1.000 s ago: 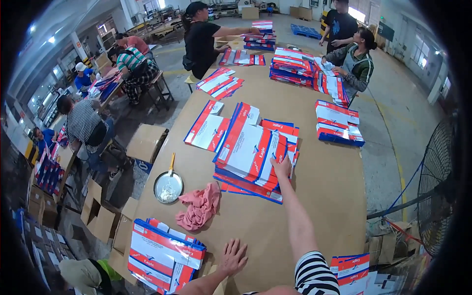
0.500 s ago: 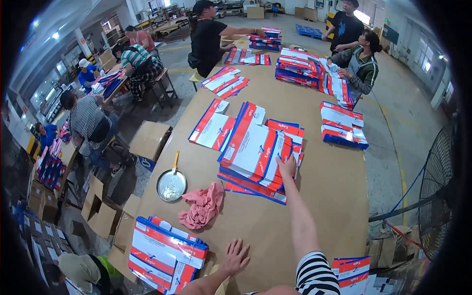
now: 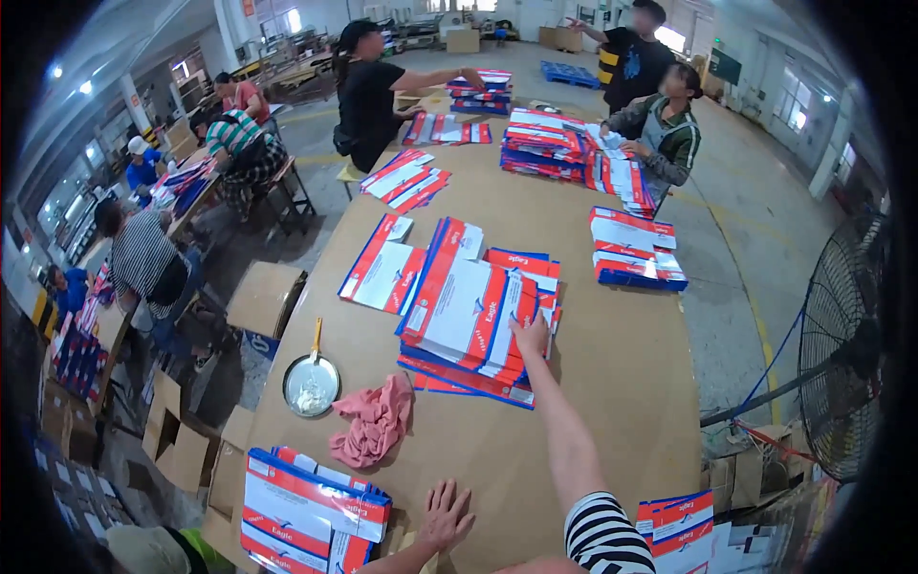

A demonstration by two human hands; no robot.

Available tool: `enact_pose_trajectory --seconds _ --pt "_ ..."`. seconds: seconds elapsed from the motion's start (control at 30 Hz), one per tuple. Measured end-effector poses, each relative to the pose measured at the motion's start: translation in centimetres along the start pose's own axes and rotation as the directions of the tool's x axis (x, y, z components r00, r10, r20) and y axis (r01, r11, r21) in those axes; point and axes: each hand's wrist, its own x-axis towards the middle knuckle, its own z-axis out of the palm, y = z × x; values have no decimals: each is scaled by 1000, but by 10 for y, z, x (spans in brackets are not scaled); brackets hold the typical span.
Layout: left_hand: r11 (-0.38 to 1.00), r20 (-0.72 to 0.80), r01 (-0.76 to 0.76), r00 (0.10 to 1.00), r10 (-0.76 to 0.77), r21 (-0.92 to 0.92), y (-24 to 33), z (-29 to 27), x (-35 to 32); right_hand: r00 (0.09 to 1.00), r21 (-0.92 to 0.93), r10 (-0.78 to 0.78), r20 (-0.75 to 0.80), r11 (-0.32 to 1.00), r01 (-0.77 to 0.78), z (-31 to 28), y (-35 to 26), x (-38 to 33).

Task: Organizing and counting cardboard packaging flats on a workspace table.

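Observation:
A thick stack of flat red, white and blue printed cartons (image 3: 454, 306) lies at the middle of the table, its layers slightly fanned. My right hand (image 3: 531, 337) is at the stack's right edge, thumb on top and fingers closed over the side; the fingertips are partly hidden. My left hand (image 3: 447, 517) rests flat on the brown tabletop, fingers spread, holding nothing. Just left of it lies a smaller carton stack (image 3: 311, 507). Beyond that sit a crumpled pink cloth (image 3: 373, 421) and a round metal pan (image 3: 311, 386) with white paste and a brush in it.
More flat cartons (image 3: 382, 271) lie left of the middle stack, and another pile (image 3: 638, 251) sits near the right edge. Co-workers stand at the far end around tall piles (image 3: 545, 143). A large black fan (image 3: 841, 354) stands at right. Open cardboard boxes (image 3: 182, 435) are on the floor at left.
My view has turned a little, so the table's contents appear farther left. Both hands keep their places. A person at the far right has raised an arm.

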Motion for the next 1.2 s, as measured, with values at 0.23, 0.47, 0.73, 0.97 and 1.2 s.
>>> enact_pose_trajectory --seconds 0.23,0.47,0.73,0.97,1.2 --pt "1000 -37 -20 999 20 12 -2 1 0 991 62 92 100 993 -98 -2 -1 1" --pt "999 -58 -40 997 41 16 -1 2 1 994 -32 15 109 999 -11 0 5 3" --pt "999 -35 37 999 -37 -10 -4 -1 -8 971 -171 -103 217 975 141 17 -21 -11" --pt "999 86 21 996 -24 42 6 -10 1 980 -141 -100 171 982 125 1 3 1" --pt "998 71 33 997 -36 46 5 -8 0 987 -145 -24 157 988 47 0 -11 -9"
